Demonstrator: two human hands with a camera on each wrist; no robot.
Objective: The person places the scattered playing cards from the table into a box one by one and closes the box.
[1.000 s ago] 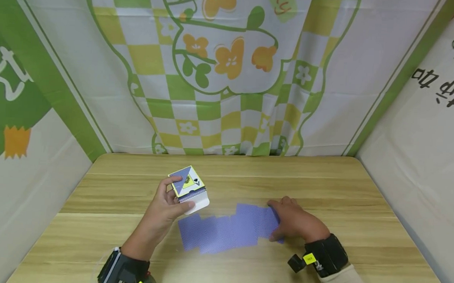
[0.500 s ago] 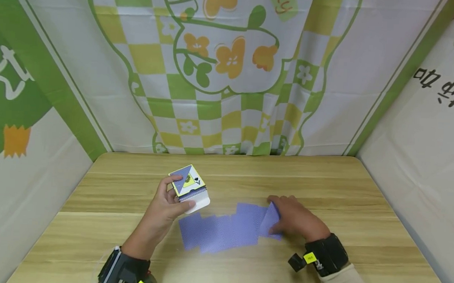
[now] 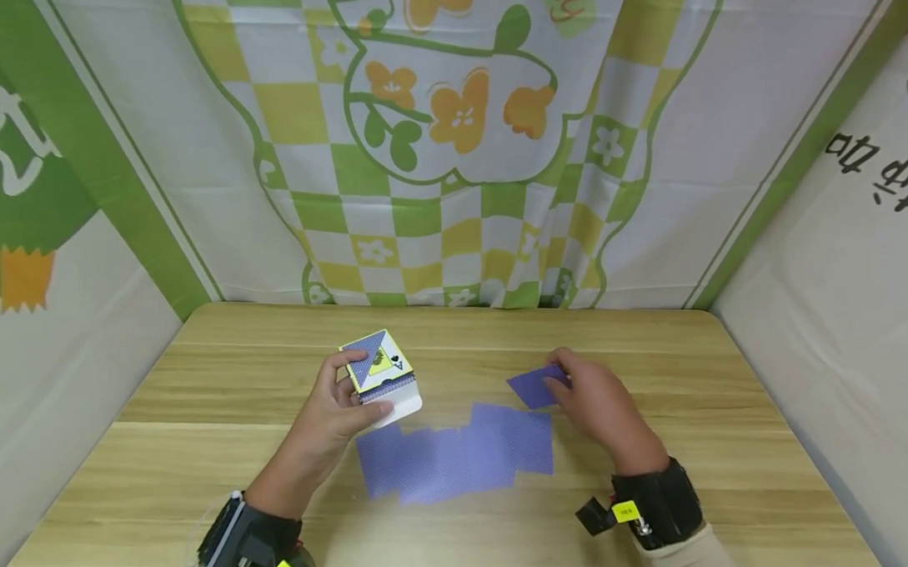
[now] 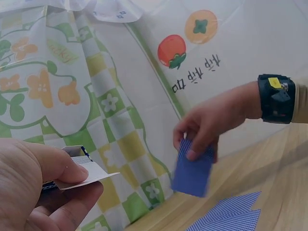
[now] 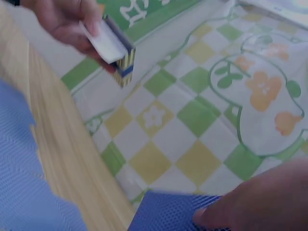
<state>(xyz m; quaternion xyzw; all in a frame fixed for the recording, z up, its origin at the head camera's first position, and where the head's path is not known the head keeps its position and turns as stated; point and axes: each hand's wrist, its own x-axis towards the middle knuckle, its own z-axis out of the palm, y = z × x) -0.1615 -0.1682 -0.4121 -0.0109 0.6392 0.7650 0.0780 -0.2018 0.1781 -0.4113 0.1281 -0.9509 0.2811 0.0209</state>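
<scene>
In the head view my left hand [image 3: 337, 413] holds a small playing-card box [image 3: 379, 364] above the table, an ace design on its face. The thumb presses the white flap [image 4: 94, 174], and card edges show inside the box in the left wrist view. On the right, my right hand [image 3: 607, 406] pinches a blue-backed playing card [image 4: 192, 171] between thumb and fingers, lifted off the table; whether it is one card or more I cannot tell. Below both hands, several blue-backed cards [image 3: 455, 459] lie face down in an overlapping row.
A wooden table [image 3: 719, 426] carries the cards. Behind it hangs a green and yellow checked cloth [image 3: 426, 224] with flowers, and white printed cloth walls [image 3: 822, 271] stand at the sides. Each wrist wears a black band [image 3: 658, 501].
My right hand has picked up a card from the right end of the row and raised it up and away from the others. The left hand and box have hardly moved.
</scene>
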